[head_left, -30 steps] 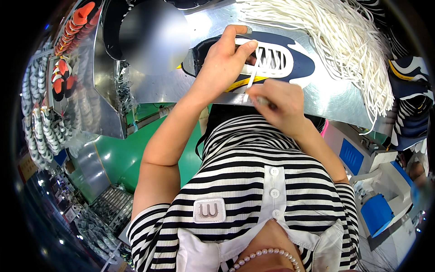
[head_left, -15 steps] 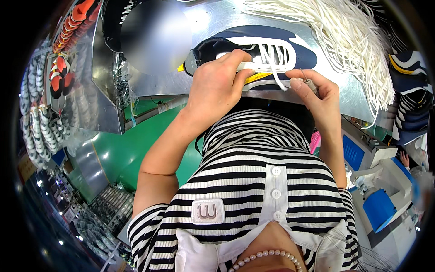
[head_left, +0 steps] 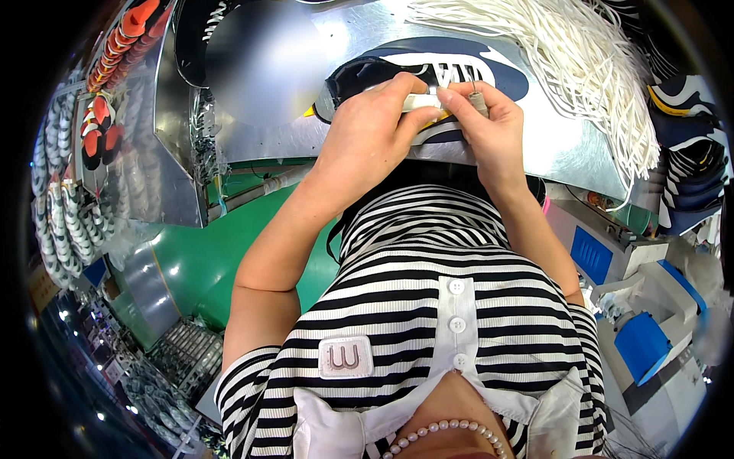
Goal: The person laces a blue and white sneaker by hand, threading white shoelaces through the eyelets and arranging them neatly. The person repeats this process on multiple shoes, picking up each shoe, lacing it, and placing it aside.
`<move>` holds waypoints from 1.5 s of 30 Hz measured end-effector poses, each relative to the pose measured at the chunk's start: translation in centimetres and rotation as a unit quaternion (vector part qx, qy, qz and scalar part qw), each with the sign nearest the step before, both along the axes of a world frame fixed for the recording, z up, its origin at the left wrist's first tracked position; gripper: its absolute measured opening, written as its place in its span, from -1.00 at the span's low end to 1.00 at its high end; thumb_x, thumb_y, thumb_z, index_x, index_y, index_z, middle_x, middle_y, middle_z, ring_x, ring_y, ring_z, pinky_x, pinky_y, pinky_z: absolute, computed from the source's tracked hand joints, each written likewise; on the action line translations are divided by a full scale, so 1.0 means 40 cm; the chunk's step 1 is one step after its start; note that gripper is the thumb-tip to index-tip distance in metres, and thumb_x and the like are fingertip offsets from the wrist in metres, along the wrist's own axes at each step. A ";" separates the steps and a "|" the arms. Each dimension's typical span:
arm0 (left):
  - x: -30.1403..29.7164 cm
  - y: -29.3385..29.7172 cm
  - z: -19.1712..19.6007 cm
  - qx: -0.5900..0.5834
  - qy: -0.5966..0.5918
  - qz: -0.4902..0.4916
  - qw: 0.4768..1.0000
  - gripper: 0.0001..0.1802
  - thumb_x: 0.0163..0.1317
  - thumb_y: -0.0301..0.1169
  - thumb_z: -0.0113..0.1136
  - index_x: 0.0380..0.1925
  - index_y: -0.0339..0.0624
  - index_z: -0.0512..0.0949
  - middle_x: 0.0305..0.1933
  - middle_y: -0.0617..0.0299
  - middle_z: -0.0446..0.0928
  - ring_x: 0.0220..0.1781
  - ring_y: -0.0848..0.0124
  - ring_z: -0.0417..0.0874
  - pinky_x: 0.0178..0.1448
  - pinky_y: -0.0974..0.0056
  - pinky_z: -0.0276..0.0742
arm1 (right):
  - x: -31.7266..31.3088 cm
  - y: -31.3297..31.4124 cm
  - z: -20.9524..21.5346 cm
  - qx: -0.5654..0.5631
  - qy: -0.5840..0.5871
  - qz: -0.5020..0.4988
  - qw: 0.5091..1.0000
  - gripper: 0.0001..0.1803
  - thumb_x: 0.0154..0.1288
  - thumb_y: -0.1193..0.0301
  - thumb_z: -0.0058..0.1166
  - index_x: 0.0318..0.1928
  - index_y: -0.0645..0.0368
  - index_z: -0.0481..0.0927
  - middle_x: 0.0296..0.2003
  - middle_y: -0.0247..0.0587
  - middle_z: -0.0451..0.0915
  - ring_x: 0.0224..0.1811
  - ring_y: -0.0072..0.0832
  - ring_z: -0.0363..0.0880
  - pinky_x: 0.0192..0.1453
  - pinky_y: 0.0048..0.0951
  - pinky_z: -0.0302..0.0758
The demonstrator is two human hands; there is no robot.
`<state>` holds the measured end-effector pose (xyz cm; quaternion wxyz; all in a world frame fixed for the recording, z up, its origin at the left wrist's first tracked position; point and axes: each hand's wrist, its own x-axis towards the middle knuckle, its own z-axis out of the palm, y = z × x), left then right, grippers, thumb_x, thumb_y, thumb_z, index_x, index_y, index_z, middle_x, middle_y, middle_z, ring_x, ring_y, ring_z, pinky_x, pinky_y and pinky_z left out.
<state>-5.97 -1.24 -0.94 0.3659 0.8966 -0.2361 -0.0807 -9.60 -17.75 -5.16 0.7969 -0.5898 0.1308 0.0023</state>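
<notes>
A navy and white shoe upper (head_left: pixel 505 76) lies on the metal table, its toe to the right and its dark collar to the left. White lace (head_left: pixel 457 73) crosses its eyelet area. My left hand (head_left: pixel 375 126) pinches the near white eyelet edge between thumb and fingers. Close beside it, my right hand (head_left: pixel 493 126) has thumb and forefinger together at that edge, near the lace. A small tool with a thin metal shaft and a wrapped handle (head_left: pixel 479 103) is tucked in my right fingers. The fingertips hide the exact spot where lace and eyelet meet.
A thick bundle of loose white laces (head_left: pixel 581 69) spreads over the right of the metal table (head_left: pixel 562 149). Stacked navy uppers (head_left: pixel 692 153) stand at far right, above a grey and blue machine (head_left: pixel 642 348). Orange-red uppers (head_left: pixel 122 46) hang at far left. A blurred round patch covers the table's left.
My right hand has moved left and up from beside the toe to meet my left hand at the eyelet edge. The left hand keeps its hold on the upper.
</notes>
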 end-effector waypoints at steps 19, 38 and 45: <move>0.000 -0.018 -0.025 0.000 -0.058 0.014 0.998 -0.76 0.23 -0.40 0.33 -0.15 -0.26 0.59 -0.28 0.01 0.67 -0.37 0.11 0.70 -0.30 0.21 0.56 | -0.058 -0.070 0.030 -0.262 -0.009 0.129 0.956 -0.83 0.45 0.42 0.10 -0.16 0.28 0.46 -0.43 -0.15 0.68 -0.44 -0.53 0.64 -0.31 -0.51 0.52; -0.011 -0.002 -0.013 0.052 0.020 -0.127 0.990 -0.78 0.26 -0.29 0.29 -0.19 -0.19 0.65 -0.38 0.01 0.67 -0.45 0.12 0.67 -0.36 0.20 0.50 | 0.038 -0.149 0.017 -0.348 -0.171 0.006 0.922 -0.77 0.40 0.34 0.15 -0.03 0.17 0.57 -0.43 -0.24 0.65 -0.43 -0.45 0.60 -0.29 -0.44 0.49; -0.022 0.071 0.001 0.083 -0.100 -0.215 0.968 -0.66 0.19 -0.26 0.37 -0.10 -0.19 0.59 -0.28 0.07 0.65 -0.28 0.10 0.62 -0.15 0.16 0.51 | 0.061 -0.128 -0.037 -0.476 -0.075 0.021 0.876 -0.74 0.40 0.35 0.12 0.02 0.16 0.57 -0.39 -0.02 0.65 -0.39 -0.23 0.64 -0.26 -0.35 0.52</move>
